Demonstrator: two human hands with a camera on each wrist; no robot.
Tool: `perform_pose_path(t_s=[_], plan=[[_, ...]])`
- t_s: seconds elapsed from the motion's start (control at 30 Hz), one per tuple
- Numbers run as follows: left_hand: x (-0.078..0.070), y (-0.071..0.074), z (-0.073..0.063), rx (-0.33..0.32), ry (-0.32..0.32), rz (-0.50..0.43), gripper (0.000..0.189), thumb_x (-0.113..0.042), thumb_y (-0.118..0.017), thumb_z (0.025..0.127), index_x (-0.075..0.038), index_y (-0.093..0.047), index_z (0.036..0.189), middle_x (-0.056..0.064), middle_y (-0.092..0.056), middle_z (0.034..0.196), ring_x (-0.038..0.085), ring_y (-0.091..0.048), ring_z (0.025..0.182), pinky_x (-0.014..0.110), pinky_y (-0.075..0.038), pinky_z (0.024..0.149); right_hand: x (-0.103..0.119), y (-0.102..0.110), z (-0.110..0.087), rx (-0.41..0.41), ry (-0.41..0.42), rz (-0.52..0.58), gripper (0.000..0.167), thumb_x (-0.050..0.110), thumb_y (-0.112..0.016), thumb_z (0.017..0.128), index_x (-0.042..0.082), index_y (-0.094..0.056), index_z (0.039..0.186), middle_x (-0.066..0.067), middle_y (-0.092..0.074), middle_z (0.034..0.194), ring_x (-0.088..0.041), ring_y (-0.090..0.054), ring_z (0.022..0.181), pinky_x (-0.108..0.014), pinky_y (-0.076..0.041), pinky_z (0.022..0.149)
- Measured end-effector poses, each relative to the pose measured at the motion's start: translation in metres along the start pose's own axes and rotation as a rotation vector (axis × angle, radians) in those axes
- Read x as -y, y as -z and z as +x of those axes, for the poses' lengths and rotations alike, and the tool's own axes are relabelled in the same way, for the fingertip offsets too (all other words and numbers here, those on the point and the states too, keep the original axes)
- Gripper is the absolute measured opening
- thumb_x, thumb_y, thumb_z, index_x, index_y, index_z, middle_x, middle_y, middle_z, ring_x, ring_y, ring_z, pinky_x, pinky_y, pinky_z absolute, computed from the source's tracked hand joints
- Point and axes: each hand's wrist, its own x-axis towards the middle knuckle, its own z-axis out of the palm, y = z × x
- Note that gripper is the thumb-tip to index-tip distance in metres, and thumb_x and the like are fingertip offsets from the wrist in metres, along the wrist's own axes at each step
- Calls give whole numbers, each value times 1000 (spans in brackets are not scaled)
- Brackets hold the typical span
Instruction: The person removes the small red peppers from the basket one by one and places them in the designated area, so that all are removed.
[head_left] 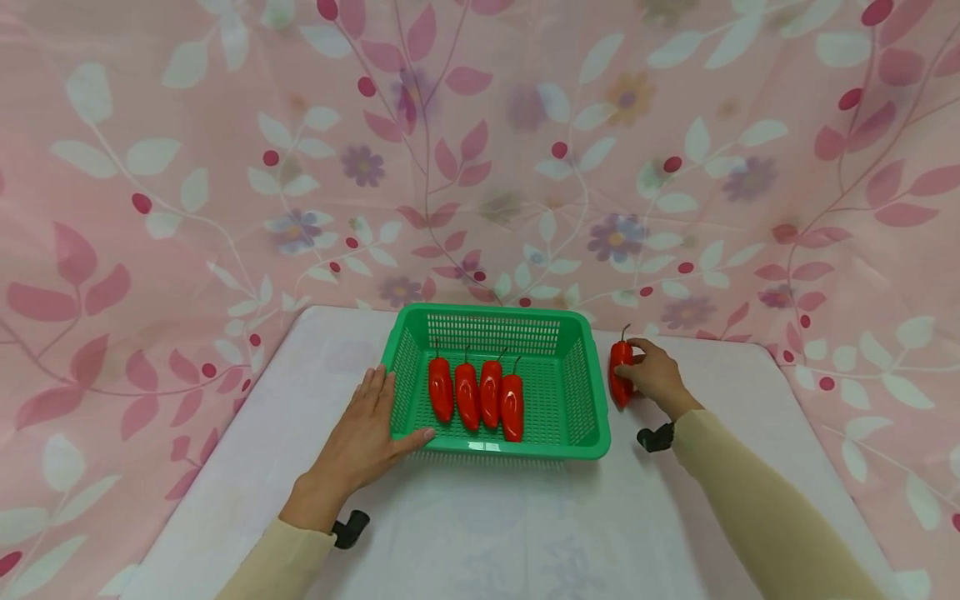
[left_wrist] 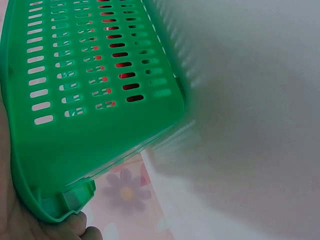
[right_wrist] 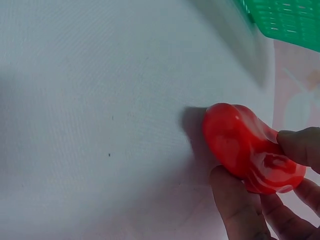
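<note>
- The left hand lies spread along the green basket's left rim, fingers straight, gripping nothing; it probably steadies the basket.
- The right hand pinches a red pepper between thumb and fingers, a hold suiting its slick, rounded body. It is just outside the basket's right side; whether it touches the white table I cannot tell.
- Inside, four peppers lie in a row, stems pointing away, perhaps for neatness.

No lettering, labels, brands or numbers readable (in any view).
</note>
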Motion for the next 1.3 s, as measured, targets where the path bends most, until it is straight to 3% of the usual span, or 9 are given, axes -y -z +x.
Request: perform_pose_path(t_s=[0.87, 1.17, 1.3], plan=[[-2, 2, -1, 15, 1, 5, 121, -81, -57, 91, 9, -22, 163, 26, -13, 175, 46, -10, 163, 55, -17, 132, -4, -1, 0, 1, -6, -83, 80, 34, -66, 102, -4, -30, 162, -35, -46, 151, -45, -59, 126, -45, -64, 92], [-1, 1, -1, 10, 1, 2, 121, -81, -57, 91, 9, -22, 164, 25, -13, 175, 45, -10, 163, 55, -16, 132, 6, 4, -6, -26, 22, -124, 77, 38, -61, 102, -4, -32, 160, -34, -42, 155, -51, -48, 136, -63, -53, 106], [-1, 2, -1, 9, -4, 6, 121, -81, -58, 91, 10, -22, 163, 26, -13, 175, 46, -10, 162, 56, -16, 132, 15, 8, -11, -38, 59, -118, 75, 36, -62, 102, -3, -33, 160, -34, -42, 155, -52, -47, 137, -66, -51, 107]])
